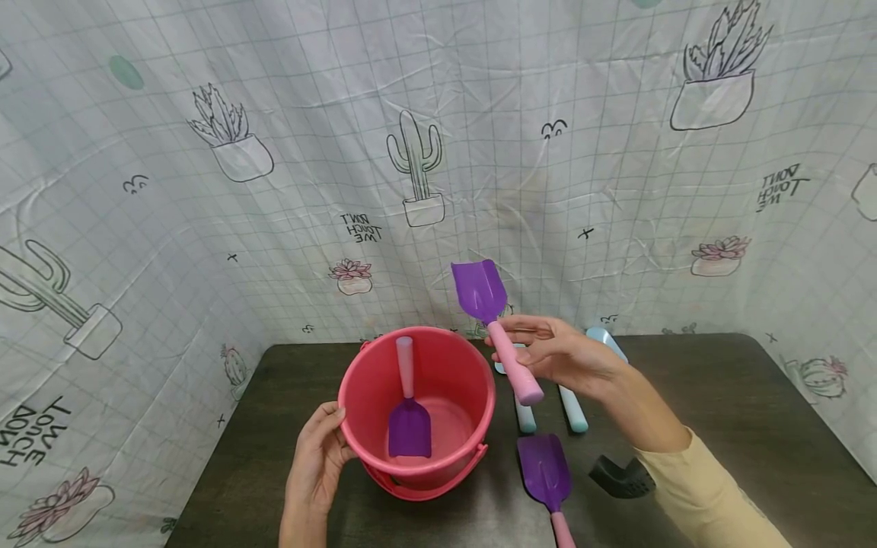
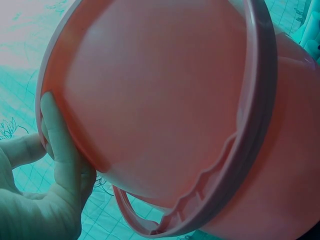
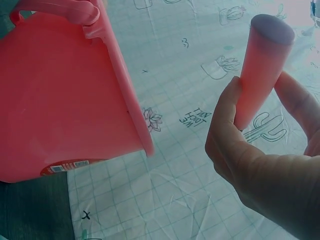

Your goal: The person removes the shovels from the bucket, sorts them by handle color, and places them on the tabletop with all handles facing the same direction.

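Observation:
A red bucket (image 1: 438, 472) stands on the dark table, its handle hanging down at the front. Inside it leans a toy shovel (image 1: 409, 426) with a purple blade and pink handle, blade down. My left hand (image 1: 318, 457) grips the bucket's left rim between thumb and fingers, which the left wrist view shows close to the bucket wall (image 2: 165, 100). To the right of the bucket and above the table, my right hand (image 1: 569, 358) pinches the pink handle of another purple shovel (image 1: 479, 293), blade up. The right wrist view shows this pink handle (image 3: 265, 65) between thumb and fingers.
A third purple shovel (image 1: 546, 468) lies in front, right of the bucket. Light-blue-handled tools (image 1: 574, 411) lie behind it, partly hidden by my right hand. A black object (image 1: 622, 477) sits near my right sleeve. A cactus-print cloth (image 1: 308, 190) hangs behind the table.

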Action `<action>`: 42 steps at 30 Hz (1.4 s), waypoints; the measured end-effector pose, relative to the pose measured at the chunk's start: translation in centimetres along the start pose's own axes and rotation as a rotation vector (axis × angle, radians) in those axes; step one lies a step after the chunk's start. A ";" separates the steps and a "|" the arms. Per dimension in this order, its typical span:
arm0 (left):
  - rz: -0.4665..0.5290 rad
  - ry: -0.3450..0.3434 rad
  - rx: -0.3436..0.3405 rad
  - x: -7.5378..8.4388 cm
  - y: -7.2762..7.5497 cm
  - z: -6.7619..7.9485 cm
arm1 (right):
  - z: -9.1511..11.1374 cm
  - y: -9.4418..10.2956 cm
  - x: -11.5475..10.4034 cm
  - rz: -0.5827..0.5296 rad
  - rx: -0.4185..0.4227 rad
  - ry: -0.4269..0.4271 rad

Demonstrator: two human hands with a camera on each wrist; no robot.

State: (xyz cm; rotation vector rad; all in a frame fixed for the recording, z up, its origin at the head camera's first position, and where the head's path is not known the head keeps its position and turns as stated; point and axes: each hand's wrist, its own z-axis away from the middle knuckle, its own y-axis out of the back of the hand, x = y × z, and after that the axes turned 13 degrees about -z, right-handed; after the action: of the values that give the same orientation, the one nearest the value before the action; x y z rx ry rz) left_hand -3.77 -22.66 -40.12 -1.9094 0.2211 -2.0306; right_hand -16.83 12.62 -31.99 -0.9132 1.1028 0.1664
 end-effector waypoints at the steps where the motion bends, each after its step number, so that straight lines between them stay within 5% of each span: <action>1: -0.001 0.001 0.000 0.0 0.0 0.0 | 0.1 0.1 0.0 -0.002 0.002 0.002; 20: -0.020 0.037 0.038 0.3 -0.1 0.0 | 1.6 1.0 -0.2 -0.028 0.053 0.012; 29: -0.008 0.036 0.030 0.3 -0.2 -0.1 | 2.3 1.9 0.0 -0.044 -0.003 0.031; 42: 0.003 0.025 0.023 0.2 -0.1 0.0 | 3.2 3.1 0.5 -0.068 0.058 0.025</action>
State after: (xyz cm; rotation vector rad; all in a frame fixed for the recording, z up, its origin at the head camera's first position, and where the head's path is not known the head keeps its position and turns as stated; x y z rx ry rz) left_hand -3.80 -22.60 -39.89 -1.8696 0.2056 -2.0472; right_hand -15.99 16.65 -33.68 -0.9013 1.0931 0.0670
